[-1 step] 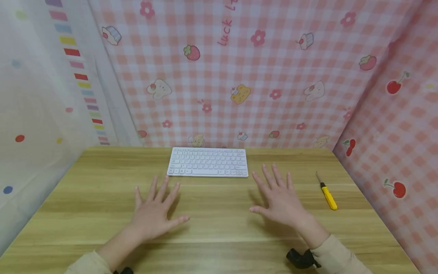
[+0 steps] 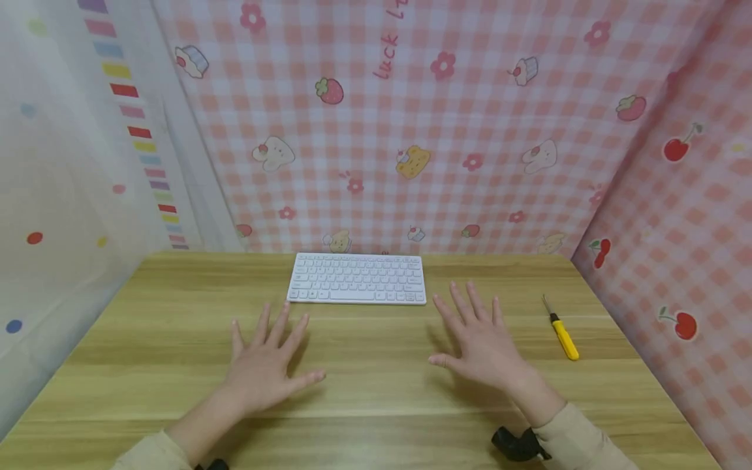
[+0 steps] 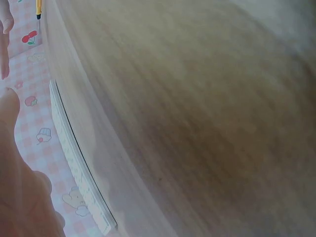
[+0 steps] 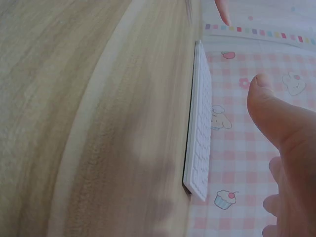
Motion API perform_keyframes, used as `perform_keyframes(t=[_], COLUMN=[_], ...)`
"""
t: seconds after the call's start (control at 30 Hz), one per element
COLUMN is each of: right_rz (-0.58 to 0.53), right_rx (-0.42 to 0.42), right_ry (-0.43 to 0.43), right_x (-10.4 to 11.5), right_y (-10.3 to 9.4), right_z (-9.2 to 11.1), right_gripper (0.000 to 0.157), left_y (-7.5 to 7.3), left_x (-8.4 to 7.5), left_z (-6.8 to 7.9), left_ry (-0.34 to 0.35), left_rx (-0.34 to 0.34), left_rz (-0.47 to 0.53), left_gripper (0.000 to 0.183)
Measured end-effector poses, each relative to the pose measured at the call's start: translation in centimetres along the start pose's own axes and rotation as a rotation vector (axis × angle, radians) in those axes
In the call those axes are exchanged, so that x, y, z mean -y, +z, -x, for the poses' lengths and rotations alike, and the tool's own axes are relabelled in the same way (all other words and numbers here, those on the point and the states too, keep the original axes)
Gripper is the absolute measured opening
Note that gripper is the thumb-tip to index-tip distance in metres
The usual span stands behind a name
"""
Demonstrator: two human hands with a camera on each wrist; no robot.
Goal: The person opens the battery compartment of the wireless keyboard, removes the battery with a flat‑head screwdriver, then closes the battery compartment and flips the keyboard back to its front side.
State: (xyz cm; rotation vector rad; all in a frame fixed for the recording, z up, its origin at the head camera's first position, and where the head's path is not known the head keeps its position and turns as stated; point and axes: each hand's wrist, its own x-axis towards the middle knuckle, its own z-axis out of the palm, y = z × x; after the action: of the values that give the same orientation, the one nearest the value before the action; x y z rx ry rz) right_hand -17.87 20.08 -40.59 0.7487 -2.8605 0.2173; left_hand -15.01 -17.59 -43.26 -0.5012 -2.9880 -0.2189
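A white keyboard (image 2: pixel 357 279) lies flat at the back middle of the table, its space bar side toward me. My left hand (image 2: pixel 261 375) is spread palm down in front of the keyboard's left end, fingers straight and holding nothing. In front and to the right of the keyboard, my right hand (image 2: pixel 484 346) is spread the same way, also with nothing in it. To the right of that hand lies a screwdriver (image 2: pixel 564 335) with a yellow handle, its metal tip pointing away from me. Both wrist views show the keyboard edge-on beyond the thumb.
The wood-grain table (image 2: pixel 364 391) ends at the back against a pink checked cloth (image 2: pixel 364 130). Another checked cloth (image 2: pixel 693 261) hangs on the right side, and a white dotted curtain (image 2: pixel 64 196) on the left. Black straps (image 2: pixel 517 445) sit at the wrists.
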Motion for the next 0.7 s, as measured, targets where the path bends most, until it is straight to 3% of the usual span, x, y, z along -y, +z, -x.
perform_keyframes(t=[0.47, 0.7], right_rz=[-0.004, -0.04], right_rx=[-0.031, -0.12], right_ry=[0.004, -0.038], right_x=[-0.7, -0.9], right_y=[0.6, 1.2], right_z=[0.2, -0.2], right_gripper=[0.101, 0.102], left_y=[0.3, 0.2], left_x=[-0.3, 0.0], left_z=[-0.4, -0.9], left_ry=[-0.002, -0.025], left_rx=[-0.011, -0.058], left_rz=[0.032, 0.083], left_gripper=[0.1, 0.107])
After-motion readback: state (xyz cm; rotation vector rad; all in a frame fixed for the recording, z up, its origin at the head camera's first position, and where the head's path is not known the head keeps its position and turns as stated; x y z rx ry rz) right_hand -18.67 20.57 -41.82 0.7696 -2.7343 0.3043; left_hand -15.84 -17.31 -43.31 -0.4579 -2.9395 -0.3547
